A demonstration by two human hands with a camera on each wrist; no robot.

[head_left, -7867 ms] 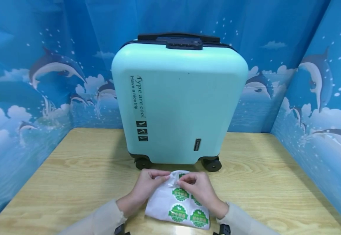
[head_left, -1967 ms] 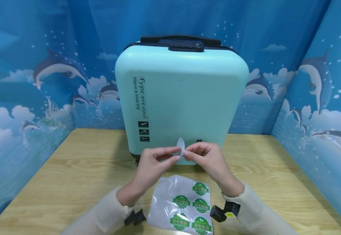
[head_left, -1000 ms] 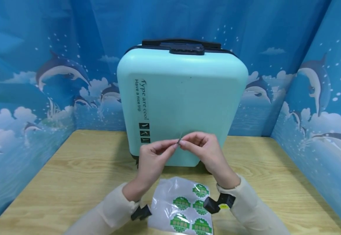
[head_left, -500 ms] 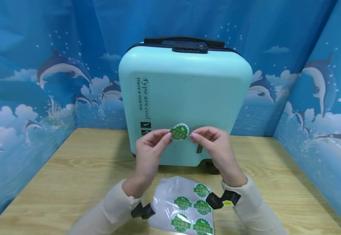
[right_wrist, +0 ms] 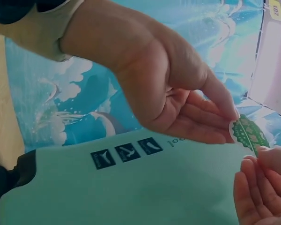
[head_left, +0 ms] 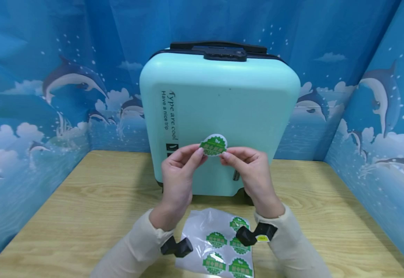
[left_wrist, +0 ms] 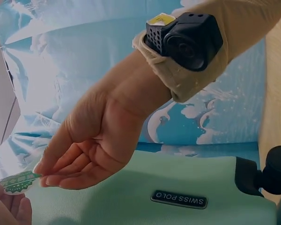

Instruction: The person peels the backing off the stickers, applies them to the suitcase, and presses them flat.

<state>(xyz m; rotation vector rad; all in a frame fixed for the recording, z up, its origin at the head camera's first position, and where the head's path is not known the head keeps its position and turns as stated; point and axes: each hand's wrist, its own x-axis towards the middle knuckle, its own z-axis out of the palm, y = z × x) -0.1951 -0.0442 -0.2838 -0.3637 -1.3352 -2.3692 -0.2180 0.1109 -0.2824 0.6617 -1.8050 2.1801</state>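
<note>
A round sticker (head_left: 214, 145) with green print and a white edge is held up in front of a mint-green suitcase (head_left: 223, 108). My left hand (head_left: 177, 177) pinches its left edge between thumb and index finger. At the lower right edge, my right hand (head_left: 255, 173) pinches it too. Both wrist views show the sticker (right_wrist: 248, 132) spanning the two thumbs, its printed face toward me. Below the hands, a sheet (head_left: 195, 247) with several more green stickers lies on the wooden table (head_left: 84, 216).
The suitcase stands upright on black wheels (head_left: 248, 197) at the table's back, its black handle (head_left: 224, 54) on top. Lettering (head_left: 168, 116) runs down its left side. A blue curtain (head_left: 118, 23) with dolphins encloses the back and sides. Cameras sit on both wrists.
Both hands lifted the sticker off the sheet, raised it toward the suitcase and turned its printed side toward me. Half a second ago the right fingers were apart from it; now they pinch its edge.
</note>
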